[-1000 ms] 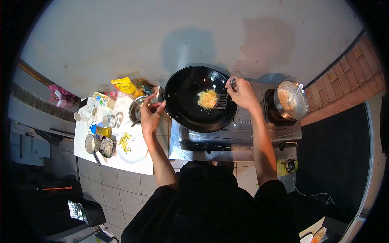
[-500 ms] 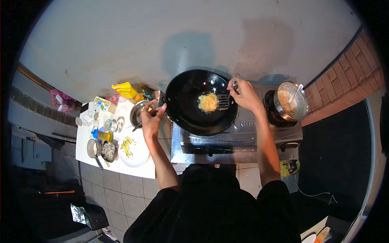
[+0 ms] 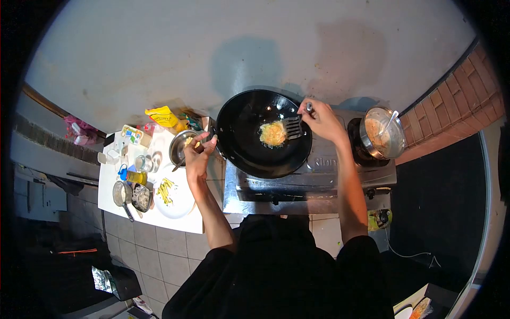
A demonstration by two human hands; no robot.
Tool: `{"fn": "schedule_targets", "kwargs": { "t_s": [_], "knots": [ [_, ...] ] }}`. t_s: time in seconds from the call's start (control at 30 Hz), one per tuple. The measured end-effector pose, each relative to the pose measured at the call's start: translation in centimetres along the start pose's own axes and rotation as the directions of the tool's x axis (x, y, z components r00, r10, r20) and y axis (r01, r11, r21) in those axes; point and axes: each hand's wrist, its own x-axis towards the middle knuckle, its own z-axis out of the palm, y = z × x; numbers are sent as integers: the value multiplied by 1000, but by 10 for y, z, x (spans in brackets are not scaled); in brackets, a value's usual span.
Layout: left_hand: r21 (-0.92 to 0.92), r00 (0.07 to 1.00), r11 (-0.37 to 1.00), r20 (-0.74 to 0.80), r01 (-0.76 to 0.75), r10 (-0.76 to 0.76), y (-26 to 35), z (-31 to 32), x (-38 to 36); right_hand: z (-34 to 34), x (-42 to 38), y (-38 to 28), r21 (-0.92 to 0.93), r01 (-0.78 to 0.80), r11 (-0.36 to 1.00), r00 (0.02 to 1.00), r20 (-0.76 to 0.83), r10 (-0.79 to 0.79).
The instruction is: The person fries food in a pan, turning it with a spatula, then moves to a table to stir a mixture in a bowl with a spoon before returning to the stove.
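My right hand (image 3: 321,122) is closed round the upright handle of a slotted turner (image 3: 293,128). The turner's slotted head meets the right edge of a yellow, shredded-looking fritter (image 3: 273,134). Small bubbles ring the fritter, which lies in the black wok (image 3: 249,159). At the wok's left side, my left hand (image 3: 197,159) appears closed on the wok's dark brown handle, its thumb towards the rim; the fingers partly cover the grip. Behind this hand is a steel bowl (image 3: 177,149) with some pale yellow food in it.
The wok sits on a gas stove (image 3: 297,186). A steel pot (image 3: 390,146) of orange-brown mixture with a spoon stands on the right burner. On the white table (image 3: 111,181) are a plate (image 3: 178,207) of yellow-green strips, an oil bottle (image 3: 139,178), a strainer (image 3: 121,194) and a yellow bag (image 3: 163,118).
The turner has shifted slightly upward and tilted against the fritter's right edge. My left hand's fingers have moved a little, and yellow food now shows in the bowl behind them.
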Motion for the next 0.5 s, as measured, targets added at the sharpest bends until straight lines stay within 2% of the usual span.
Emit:
{"fn": "schedule_targets", "kwargs": {
  "t_s": [0.03,0.1,0.23,0.3,0.33,0.4,0.5],
  "knots": [
    [3,1000,1000,-1,5,-5,-1,-1,1,3,1,4,1,-1,1000,1000,2,1],
    [8,1000,1000,1,8,-8,-2,-1,1,10,3,7,82,118,990,992,-52,-114],
    [-3,1000,1000,2,4,-4,-3,-1,0,5,-1,2,78,70,995,997,-29,-68],
    [2,1000,1000,1,4,-4,-2,-2,-1,4,1,2,99,-6,995,996,-84,14],
    [18,1000,1000,-3,14,-14,0,-1,-2,6,1,1,101,-5,995,996,-85,14],
    [37,1000,999,-1,20,-20,4,2,-4,9,0,-1,51,91,995,995,-52,-88],
    [41,999,999,-37,18,-16,7,4,-7,2,4,7,60,6,998,1000,-13,-5]
  ]
}}
